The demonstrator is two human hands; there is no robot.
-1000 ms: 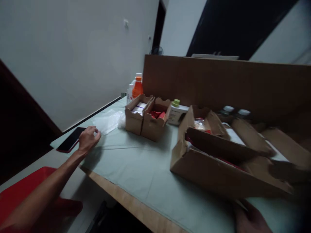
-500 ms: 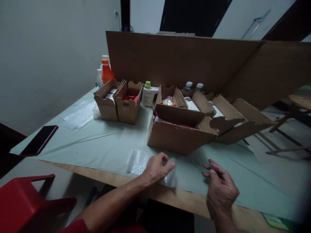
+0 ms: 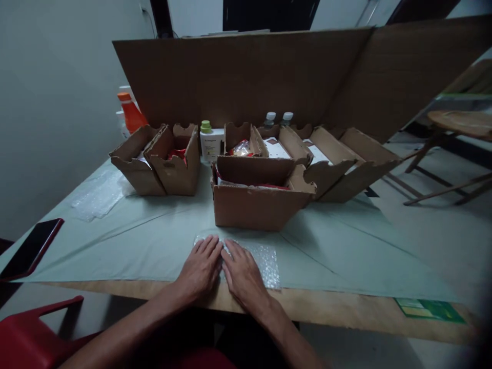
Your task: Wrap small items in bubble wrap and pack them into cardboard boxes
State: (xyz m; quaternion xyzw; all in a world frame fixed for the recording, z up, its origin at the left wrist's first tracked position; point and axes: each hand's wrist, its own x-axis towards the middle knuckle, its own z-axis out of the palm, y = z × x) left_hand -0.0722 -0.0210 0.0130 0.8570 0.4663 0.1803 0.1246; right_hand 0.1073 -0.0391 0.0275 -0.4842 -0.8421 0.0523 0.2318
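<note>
A clear sheet of bubble wrap [image 3: 269, 264] lies flat at the table's front edge. My left hand [image 3: 202, 266] rests palm down on its left part, fingers stretched out. Beside it, my right hand [image 3: 242, 269] also lies flat on the wrap, and the two hands touch or nearly touch near the fingertips and thumbs. Part of the wrap is hidden under both hands. Just beyond them stands a long cardboard box [image 3: 253, 207] with red and white items inside.
Behind are more cardboard bins [image 3: 172, 171], a white bottle with a green cap [image 3: 210, 143] and an orange bottle [image 3: 131, 115]. More bubble wrap [image 3: 98, 195] and a phone [image 3: 33, 246] lie left. A cardboard panel [image 3: 246, 82] stands behind. A red stool [image 3: 34, 338] is lower left.
My right hand has come left from above the table onto the bubble wrap. My left hand has opened from a pinch and flattened on the wrap. The view has shifted to the right.
</note>
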